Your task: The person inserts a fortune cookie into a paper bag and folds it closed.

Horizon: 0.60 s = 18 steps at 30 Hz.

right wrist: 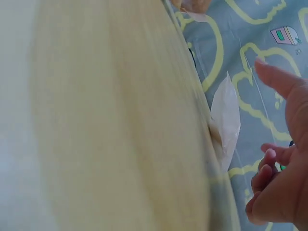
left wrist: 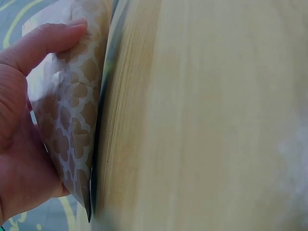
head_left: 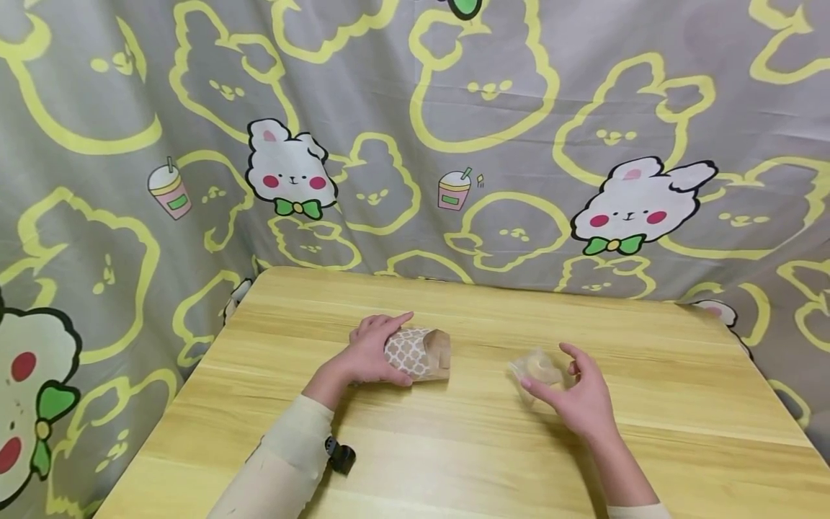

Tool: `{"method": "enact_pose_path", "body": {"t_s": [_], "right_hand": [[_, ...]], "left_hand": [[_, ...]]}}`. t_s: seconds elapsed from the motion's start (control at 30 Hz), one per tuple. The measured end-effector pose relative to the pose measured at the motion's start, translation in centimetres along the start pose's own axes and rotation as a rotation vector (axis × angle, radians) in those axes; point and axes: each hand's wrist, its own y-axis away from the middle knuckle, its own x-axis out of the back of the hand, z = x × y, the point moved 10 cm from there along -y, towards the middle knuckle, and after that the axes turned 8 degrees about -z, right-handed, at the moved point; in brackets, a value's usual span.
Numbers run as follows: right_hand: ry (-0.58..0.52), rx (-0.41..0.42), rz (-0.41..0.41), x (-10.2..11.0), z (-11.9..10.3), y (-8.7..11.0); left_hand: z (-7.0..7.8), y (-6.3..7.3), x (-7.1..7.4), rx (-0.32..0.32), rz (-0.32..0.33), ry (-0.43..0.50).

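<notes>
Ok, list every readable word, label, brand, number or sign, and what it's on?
None readable in any view.
Quatrefoil-print paper bag: pattern only, no lettering visible.
Translucent packet: no lettering visible.
Printed curtain: rabbit and drink-cup pictures; any marks on the cups' green labels are too small to read.

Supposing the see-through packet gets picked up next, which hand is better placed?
Likely the right hand: it is right by the see-through packet, thumb and fingers parted, apparently holding nothing. The left hand is farther off and grips the patterned paper bag.
</notes>
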Motion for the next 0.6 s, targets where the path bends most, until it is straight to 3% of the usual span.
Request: {"method": "enact_pose_path", "body": {"t_s": [0.27, 0.6], "right_hand": [[0.082, -0.084, -0.054, -0.9, 2.3, 0.2], [0.274, -0.052, -0.060, -1.3, 2.3, 0.2]], "left_hand": [[-0.1, 0.0, 0.0, 0.000, 0.002, 0.001], [0.0, 0.0, -0.1, -0.005, -0.009, -0.002]]}}
